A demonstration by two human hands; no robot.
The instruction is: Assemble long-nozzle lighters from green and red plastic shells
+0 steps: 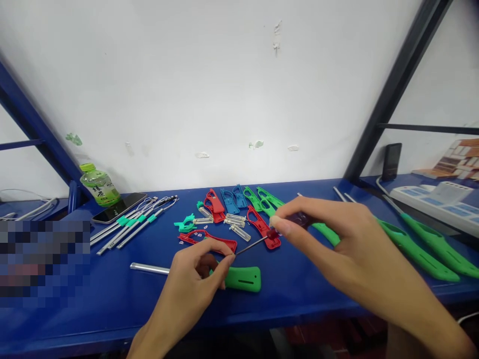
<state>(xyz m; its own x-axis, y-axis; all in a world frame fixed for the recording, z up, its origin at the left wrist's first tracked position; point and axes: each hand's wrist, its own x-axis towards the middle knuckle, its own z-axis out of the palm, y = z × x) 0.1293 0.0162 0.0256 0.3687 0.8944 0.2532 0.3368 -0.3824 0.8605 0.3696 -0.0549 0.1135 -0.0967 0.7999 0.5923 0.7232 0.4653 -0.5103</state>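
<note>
My right hand [329, 244] grips a screwdriver [270, 233] by its dark red handle, its thin shaft slanting down to the left. The shaft's tip meets the fingertips of my left hand [204, 274], where thumb and forefinger are pinched together; whatever small thing lies between them is too small to make out. Under my left hand lies a green lighter body [243, 279] with a slot and a small hole, and a metal tube [148, 269] sticks out to the left. Red casing halves [258, 227] and clear tubes [240, 232] lie just behind.
Metal rods with wires [129, 227], a phone [119, 207] and a bottle [100, 185] stand or lie at the left. Blue [229, 200] and green casings [253, 198] lie at the back. Green lighters [419, 249] and a power strip [437, 204] are at the right.
</note>
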